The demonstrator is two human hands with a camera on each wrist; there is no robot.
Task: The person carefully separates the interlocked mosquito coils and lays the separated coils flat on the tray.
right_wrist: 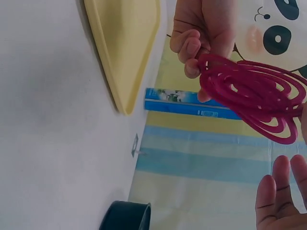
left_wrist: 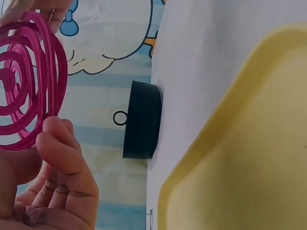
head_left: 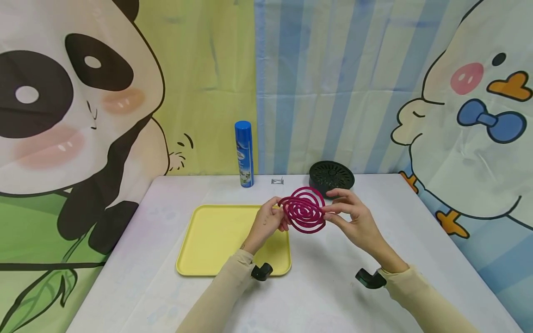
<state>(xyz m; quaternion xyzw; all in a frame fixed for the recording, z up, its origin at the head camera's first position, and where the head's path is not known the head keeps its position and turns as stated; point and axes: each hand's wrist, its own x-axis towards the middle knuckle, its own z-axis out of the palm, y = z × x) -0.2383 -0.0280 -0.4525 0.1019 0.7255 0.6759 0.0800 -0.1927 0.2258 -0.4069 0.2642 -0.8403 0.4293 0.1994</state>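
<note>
Magenta mosquito coils [head_left: 304, 211], apparently two interlocked spirals partly spread apart, are held up above the table between both hands. My left hand [head_left: 268, 223] pinches their left edge between thumb and fingers, as the left wrist view also shows. On the opposite edge, my right hand [head_left: 351, 217] grips with thumb and a finger while its other fingers stick out. The spread windings of the coils [right_wrist: 254, 93] show in the right wrist view. Behind the right hand stands a round black coil holder [head_left: 331, 178] with a slotted face; its small ring shows in the left wrist view.
A yellow tray [head_left: 200, 240] lies on the white table, partly under the left forearm. At the back edge a blue spray can [head_left: 244, 155] stands upright. A small metal stand [head_left: 277, 181] lies between the can and the holder. Printed curtains hang behind.
</note>
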